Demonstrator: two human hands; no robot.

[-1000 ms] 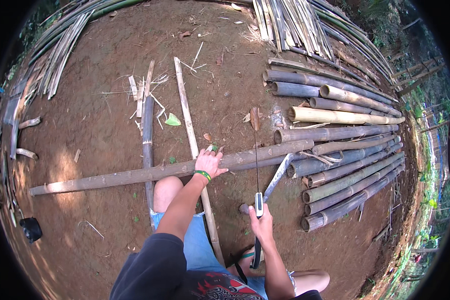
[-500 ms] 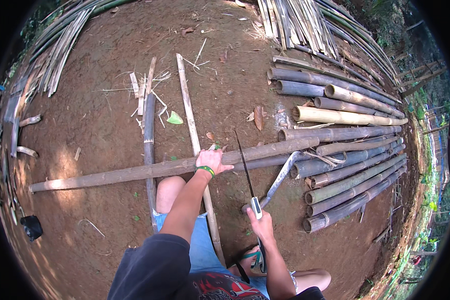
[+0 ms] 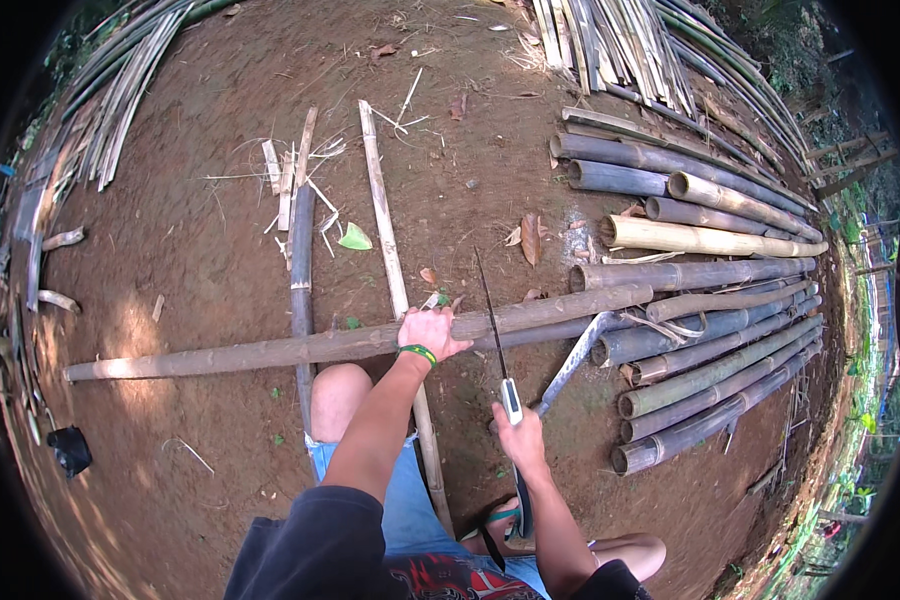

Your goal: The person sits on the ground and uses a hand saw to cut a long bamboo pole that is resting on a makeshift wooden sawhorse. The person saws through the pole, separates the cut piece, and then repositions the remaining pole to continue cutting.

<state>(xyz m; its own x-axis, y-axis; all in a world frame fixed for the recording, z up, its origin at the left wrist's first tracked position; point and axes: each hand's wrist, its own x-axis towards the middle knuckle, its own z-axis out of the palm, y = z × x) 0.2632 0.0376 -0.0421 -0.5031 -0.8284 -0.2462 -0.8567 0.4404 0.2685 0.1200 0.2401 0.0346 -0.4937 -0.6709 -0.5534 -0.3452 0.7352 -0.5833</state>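
A long brown wooden pole (image 3: 240,352) lies crosswise in front of me, near my bent left knee. My left hand (image 3: 430,332) presses down on the pole with its fingers curled over the far side; a green and yellow band circles the wrist. In my right hand (image 3: 522,440) is the pale handle of a handsaw (image 3: 511,400). Its thin dark blade crosses the pole just right of my left hand, tip pointing away from me. How deep the blade sits in the wood cannot be made out. A bent, worn metal blade (image 3: 576,360) lies beside the saw, its lower end partly hidden by my right hand.
Under the pole run a dark bamboo length (image 3: 301,265) and a pale one (image 3: 382,210). Several cut bamboo poles (image 3: 715,270) lie in a row at the right. Bundled split strips (image 3: 610,50) lie at the far right. A green leaf (image 3: 354,237) rests on the soil.
My right hand and the saw have moved slightly away from me across the pole. My left hand keeps its place on the wood. The whole view has shifted a little.
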